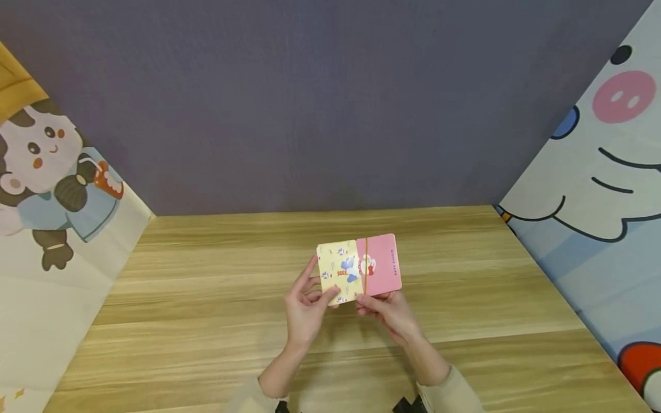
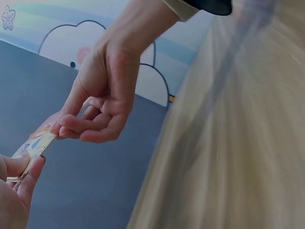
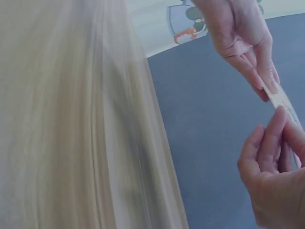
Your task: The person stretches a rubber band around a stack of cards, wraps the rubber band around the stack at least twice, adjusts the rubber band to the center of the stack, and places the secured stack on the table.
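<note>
A small notebook (image 1: 381, 269) is held up over the wooden table, tilted slightly. Its right part is pink with a cartoon figure and print, and its left part (image 1: 331, 257) is pale yellow with blue figures. A thin orange-yellow elastic band (image 1: 366, 258) runs down across it near the middle. My left hand (image 1: 304, 312) pinches the yellow end, thumb on the front and fingers behind. With thumb and fingers, my right hand (image 1: 395, 318) pinches the lower edge beside the band. Seen edge-on in the left wrist view, the notebook (image 2: 40, 140) looks thin; its back is hidden.
The light wooden table (image 1: 206, 321) spreads below both hands. A dark grey panel (image 1: 320, 109) stands along its back edge. Cartoon-printed panels flank it, one on the left (image 1: 77, 189) and one on the right (image 1: 583, 189).
</note>
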`<state>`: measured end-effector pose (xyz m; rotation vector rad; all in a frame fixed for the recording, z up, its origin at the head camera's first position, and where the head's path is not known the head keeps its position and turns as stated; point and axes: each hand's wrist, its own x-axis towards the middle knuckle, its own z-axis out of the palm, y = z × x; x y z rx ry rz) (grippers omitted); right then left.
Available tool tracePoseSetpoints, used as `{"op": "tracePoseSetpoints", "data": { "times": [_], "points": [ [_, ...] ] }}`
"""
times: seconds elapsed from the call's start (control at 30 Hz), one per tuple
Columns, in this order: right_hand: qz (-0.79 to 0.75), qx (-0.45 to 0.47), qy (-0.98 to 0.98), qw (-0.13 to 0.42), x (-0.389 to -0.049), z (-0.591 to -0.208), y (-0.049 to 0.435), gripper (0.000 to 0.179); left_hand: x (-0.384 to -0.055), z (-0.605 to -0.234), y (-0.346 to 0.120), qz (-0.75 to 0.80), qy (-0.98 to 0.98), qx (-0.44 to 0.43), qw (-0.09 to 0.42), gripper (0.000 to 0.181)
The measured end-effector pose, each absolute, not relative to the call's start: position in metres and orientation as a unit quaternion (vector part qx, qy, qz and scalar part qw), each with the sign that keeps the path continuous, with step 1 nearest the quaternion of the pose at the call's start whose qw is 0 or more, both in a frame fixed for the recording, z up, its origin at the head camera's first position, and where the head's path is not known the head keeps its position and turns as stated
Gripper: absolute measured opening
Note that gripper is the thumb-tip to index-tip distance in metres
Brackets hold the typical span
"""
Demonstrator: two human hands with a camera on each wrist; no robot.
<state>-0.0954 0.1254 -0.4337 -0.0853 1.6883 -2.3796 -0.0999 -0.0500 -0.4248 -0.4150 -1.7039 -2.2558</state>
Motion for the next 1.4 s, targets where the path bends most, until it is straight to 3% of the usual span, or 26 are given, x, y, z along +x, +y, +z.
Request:
{"op": "tracePoseSetpoints", "data": {
  "times": [0.3,0.57,0.8,1.0,1.2,1.4],
  "points": [
    [-0.811,-0.042,0.573,0.11,-0.096,-0.431,0.125,0.021,-0.101,-0.423,-0.053,-0.786,-0.587,-0.134,0.14,0.066],
    [-0.782,0.001,0.614,0.106,-0.098,-0.42,0.137,0.009,-0.1,-0.421,-0.058,-0.784,-0.591,-0.128,0.144,0.066],
    [-0.757,0.022,0.647,0.085,-0.108,-0.408,0.147,0.01,-0.098,-0.422,-0.058,-0.787,-0.587,-0.133,0.137,0.066],
    [-0.745,-0.037,0.663,0.059,-0.121,-0.402,0.158,0.024,-0.096,-0.423,-0.057,-0.785,-0.589,-0.138,0.13,0.065],
    [-0.716,0.008,0.695,0.064,-0.128,-0.379,0.158,0.043,-0.093,-0.425,-0.055,-0.781,-0.598,-0.133,0.118,0.065],
    [-0.698,0.007,0.714,0.06,-0.137,-0.368,0.159,0.018,-0.09,-0.427,-0.054,-0.781,-0.6,-0.135,0.109,0.065]
  ]
}}
